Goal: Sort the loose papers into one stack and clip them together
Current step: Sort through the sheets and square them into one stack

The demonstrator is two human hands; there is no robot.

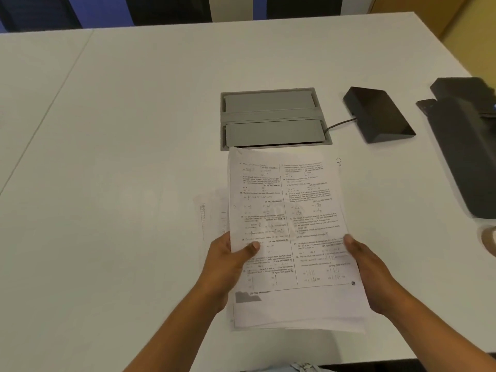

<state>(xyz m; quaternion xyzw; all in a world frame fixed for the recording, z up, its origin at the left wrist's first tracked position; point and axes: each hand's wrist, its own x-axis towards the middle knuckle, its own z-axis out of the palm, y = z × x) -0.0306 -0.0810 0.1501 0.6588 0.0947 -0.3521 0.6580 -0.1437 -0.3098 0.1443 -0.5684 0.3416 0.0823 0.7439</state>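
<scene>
A stack of printed papers [287, 224] with two columns of text is held above the white table [134, 130], near its front edge. My left hand [228, 267] grips the stack's left edge, thumb on top. My right hand [367, 269] grips its right edge, thumb on the page. The sheets are roughly lined up, with lower edges fanned out a little. Another sheet [212, 213] lies flat on the table, partly hidden behind the stack's left side. A small wire paper clip [338, 161] lies on the table just past the stack's top right corner.
A grey cable hatch [273, 118] is set into the table beyond the papers. A black wedge-shaped device [378, 114] with a cable sits to its right. A dark bag or case [467, 146] lies at the right edge, with a roll of tape [488, 237] below it.
</scene>
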